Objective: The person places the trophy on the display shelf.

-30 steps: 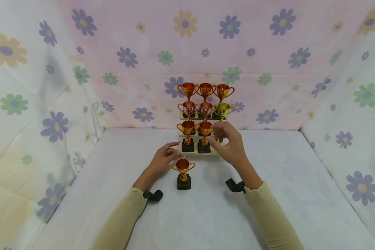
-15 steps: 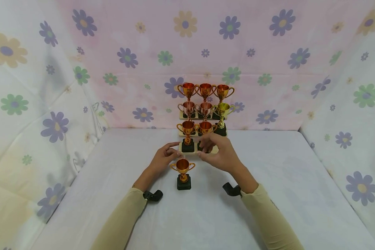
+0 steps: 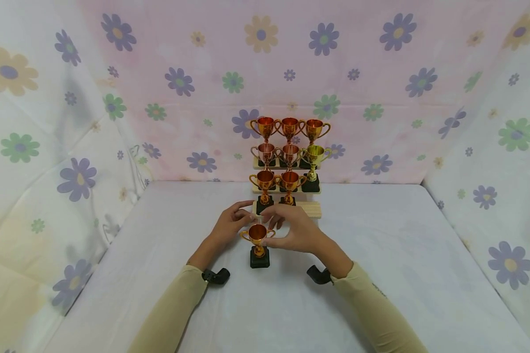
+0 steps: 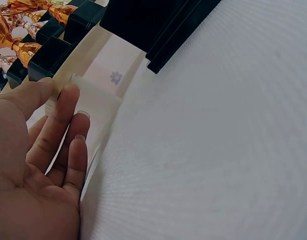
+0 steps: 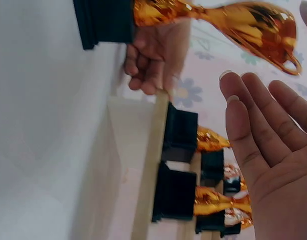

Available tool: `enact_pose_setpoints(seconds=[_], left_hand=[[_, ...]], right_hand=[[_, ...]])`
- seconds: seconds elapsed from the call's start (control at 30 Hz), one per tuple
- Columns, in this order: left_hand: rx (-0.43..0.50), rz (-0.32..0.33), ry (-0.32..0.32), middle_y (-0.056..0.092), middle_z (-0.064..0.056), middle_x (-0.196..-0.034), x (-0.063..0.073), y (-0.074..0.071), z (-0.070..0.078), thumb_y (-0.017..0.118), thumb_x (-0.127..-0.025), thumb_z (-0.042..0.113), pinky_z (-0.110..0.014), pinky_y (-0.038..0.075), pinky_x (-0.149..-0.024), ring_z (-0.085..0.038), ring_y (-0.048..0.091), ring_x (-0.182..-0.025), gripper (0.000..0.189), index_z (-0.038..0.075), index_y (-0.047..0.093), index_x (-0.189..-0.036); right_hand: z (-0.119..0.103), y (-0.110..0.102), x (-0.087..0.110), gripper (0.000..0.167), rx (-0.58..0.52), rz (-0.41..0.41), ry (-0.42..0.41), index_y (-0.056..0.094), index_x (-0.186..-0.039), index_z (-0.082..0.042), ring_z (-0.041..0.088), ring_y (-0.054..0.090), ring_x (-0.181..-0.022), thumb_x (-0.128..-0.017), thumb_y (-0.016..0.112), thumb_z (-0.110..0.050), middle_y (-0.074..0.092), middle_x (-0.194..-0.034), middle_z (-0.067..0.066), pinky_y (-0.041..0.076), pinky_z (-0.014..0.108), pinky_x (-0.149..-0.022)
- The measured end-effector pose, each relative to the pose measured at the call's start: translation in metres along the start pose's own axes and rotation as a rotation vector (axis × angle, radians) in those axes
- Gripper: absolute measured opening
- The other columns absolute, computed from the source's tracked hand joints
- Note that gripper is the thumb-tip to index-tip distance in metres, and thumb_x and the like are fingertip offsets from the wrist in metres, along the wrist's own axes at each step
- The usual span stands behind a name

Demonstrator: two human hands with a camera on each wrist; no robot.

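A small gold trophy cup (image 3: 258, 234) with a black base stands upright on the white table, in front of a stepped wooden display stand (image 3: 311, 210). My right hand (image 3: 293, 229) is beside this cup, thumb and fingers spread near its right handle; in the right wrist view a gap shows between the fingers (image 5: 258, 117) and the gold cup. With thumb and forefinger, my left hand (image 3: 230, 224) pinches the left front corner of the stand's lowest board, as the left wrist view shows. Two orange-gold trophies, the left one (image 3: 265, 180) and the right one (image 3: 290, 180), stand on that board.
Behind them, the middle step carries two pinkish trophies (image 3: 266, 153) and a yellow-gold trophy (image 3: 314, 156). Three gold trophies (image 3: 290, 127) top the highest step. A flowered cloth backdrop (image 3: 291, 88) closes off the back and sides of the white table (image 3: 194, 314).
My right hand has moved from the right trophy on the lowest board down and left to the cup on the table. The left hand has stayed at the stand's corner.
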State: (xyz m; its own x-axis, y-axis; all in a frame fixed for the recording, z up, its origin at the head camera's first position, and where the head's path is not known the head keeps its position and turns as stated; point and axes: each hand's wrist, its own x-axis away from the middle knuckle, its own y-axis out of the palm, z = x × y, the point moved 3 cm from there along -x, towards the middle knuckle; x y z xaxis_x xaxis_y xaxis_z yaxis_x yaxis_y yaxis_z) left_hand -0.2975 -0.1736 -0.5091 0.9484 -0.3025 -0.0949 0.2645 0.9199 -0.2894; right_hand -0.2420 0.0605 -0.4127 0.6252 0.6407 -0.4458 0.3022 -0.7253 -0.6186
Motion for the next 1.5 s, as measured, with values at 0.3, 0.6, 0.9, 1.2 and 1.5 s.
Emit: enact_pose_setpoints(seconds=[0.3, 0.6, 0.9, 1.2, 1.5], left_hand=[[-0.024, 0.003, 0.01, 0.079, -0.005, -0.111, 0.001, -0.001, 0.001, 0.066, -0.107, 0.021, -0.054, 0.047, -0.112, -0.023, 0.071, -0.114, 0.048, 0.019, 0.055, -0.153], [-0.034, 0.007, 0.002, 0.08, -0.004, -0.111, 0.001, 0.0, 0.001, 0.066, -0.107, 0.021, -0.051, 0.049, -0.11, -0.022, 0.072, -0.111, 0.047, 0.019, 0.055, -0.153], [-0.037, 0.007, -0.001, 0.08, -0.004, -0.112, 0.001, 0.0, 0.0, 0.067, -0.107, 0.02, -0.053, 0.047, -0.112, -0.022, 0.072, -0.113, 0.048, 0.018, 0.054, -0.153], [-0.029, 0.011, -0.016, 0.08, -0.004, -0.112, 0.0, 0.0, 0.0, 0.065, -0.108, 0.018, -0.052, 0.047, -0.112, -0.022, 0.072, -0.113, 0.047, 0.018, 0.055, -0.153], [-0.019, -0.002, 0.014, 0.079, -0.007, -0.112, -0.001, -0.001, -0.002, 0.066, -0.107, 0.019, -0.052, 0.048, -0.111, -0.021, 0.074, -0.108, 0.048, 0.017, 0.054, -0.154]], right_hand=[[0.002, 0.02, 0.0, 0.063, 0.039, -0.065, 0.043, 0.066, -0.136, -0.009, 0.009, 0.068, -0.102, -0.084, 0.093, -0.034, 0.073, -0.121, -0.003, 0.058, 0.029, -0.087], [0.003, 0.026, 0.001, 0.063, 0.023, -0.116, 0.084, 0.065, -0.142, -0.014, 0.01, 0.069, -0.11, -0.088, 0.09, -0.031, 0.075, -0.125, -0.003, 0.059, 0.032, -0.092], [0.007, 0.029, 0.001, 0.062, 0.009, -0.136, 0.093, 0.064, -0.143, -0.012, 0.009, 0.07, -0.109, -0.089, 0.09, -0.028, 0.076, -0.122, -0.003, 0.059, 0.032, -0.093], [0.008, 0.028, 0.002, 0.059, 0.02, -0.132, 0.084, 0.065, -0.141, -0.01, 0.009, 0.071, -0.105, -0.089, 0.089, -0.025, 0.077, -0.117, -0.003, 0.059, 0.032, -0.09], [0.009, 0.019, 0.002, 0.049, 0.019, -0.104, 0.076, 0.069, -0.131, -0.01, 0.008, 0.07, -0.101, -0.089, 0.089, -0.023, 0.077, -0.111, -0.005, 0.059, 0.034, -0.091]])
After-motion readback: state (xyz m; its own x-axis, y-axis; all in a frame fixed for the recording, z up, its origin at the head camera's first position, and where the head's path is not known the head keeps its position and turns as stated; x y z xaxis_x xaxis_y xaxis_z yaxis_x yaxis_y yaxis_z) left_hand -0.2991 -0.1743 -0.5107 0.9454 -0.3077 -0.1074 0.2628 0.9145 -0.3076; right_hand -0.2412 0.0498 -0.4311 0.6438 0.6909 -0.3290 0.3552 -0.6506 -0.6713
